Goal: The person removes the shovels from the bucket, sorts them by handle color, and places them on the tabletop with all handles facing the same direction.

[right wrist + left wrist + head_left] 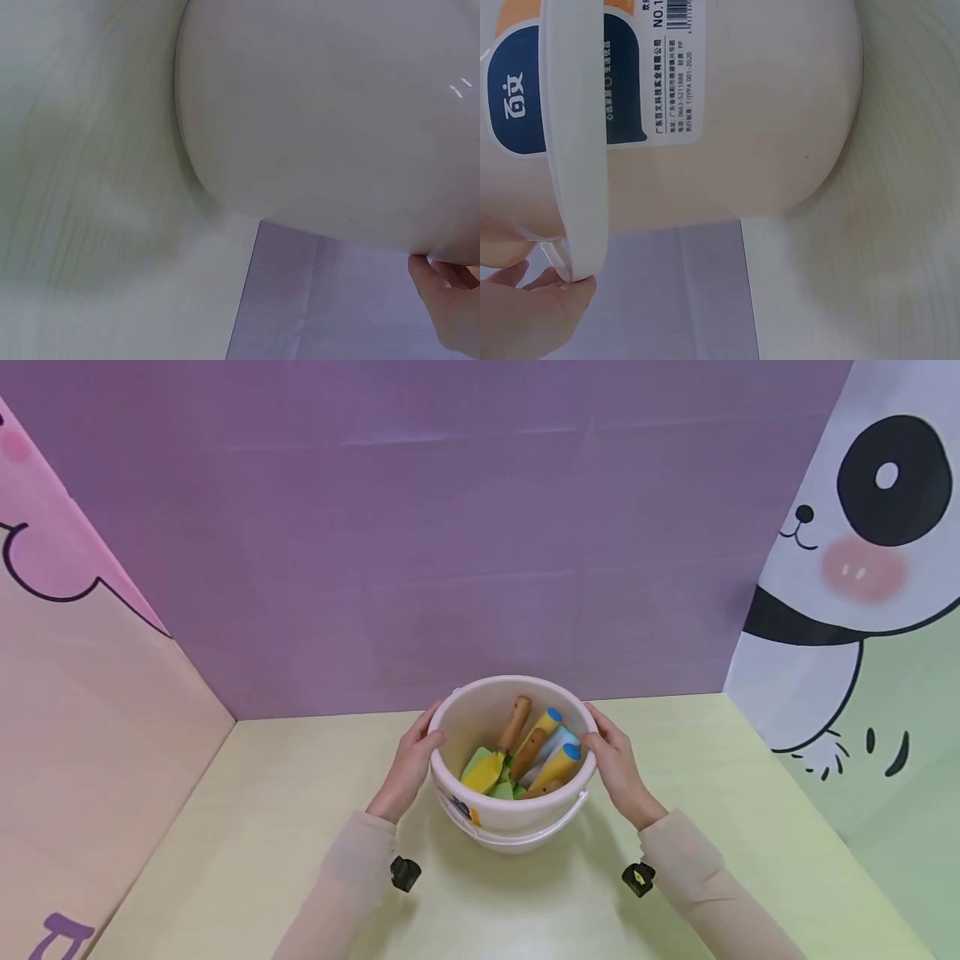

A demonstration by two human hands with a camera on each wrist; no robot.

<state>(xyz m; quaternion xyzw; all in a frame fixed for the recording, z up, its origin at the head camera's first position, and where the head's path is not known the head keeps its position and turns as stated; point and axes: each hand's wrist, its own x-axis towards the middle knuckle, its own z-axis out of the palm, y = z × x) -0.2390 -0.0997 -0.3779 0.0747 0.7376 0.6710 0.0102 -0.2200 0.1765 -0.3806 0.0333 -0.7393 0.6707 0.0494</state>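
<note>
The purple back wall [450, 527] spans the scene from 10 to 2 o'clock, with a pink cartoon panel [67, 635] at 9 o'clock and a panda panel [862, 568] at 3 o'clock. Below them lies the pale yellow-green bench [262, 827], filling the lower half of the head view.

The white plastic bucket [517, 818] stands upright at the middle of the bench, near the back wall. Its bail handle [517, 846] hangs down across the near side at 6 o'clock, and a blue-and-orange label [592, 82] with a barcode sits on its wall. Inside it lie toy garden tools: a yellow trowel with a wooden grip [495, 752], yellow handles with blue caps [558, 760], and some green pieces beneath.

The left hand [411, 764] holds the bucket at 9 o'clock, its fingers [431, 727] curled over the rim; the right hand [618, 764] mirrors it at 3 o'clock, fingers [596, 727] wrapped on the rim. In the wrist views only fingertips touch the rim's edge, so how firm the hold is I cannot tell.

The step in hand looks like a two-handed grasp of the bucket. Any lift or slide would need both hands moving evenly, keeping it level so the tools stay in.
</note>
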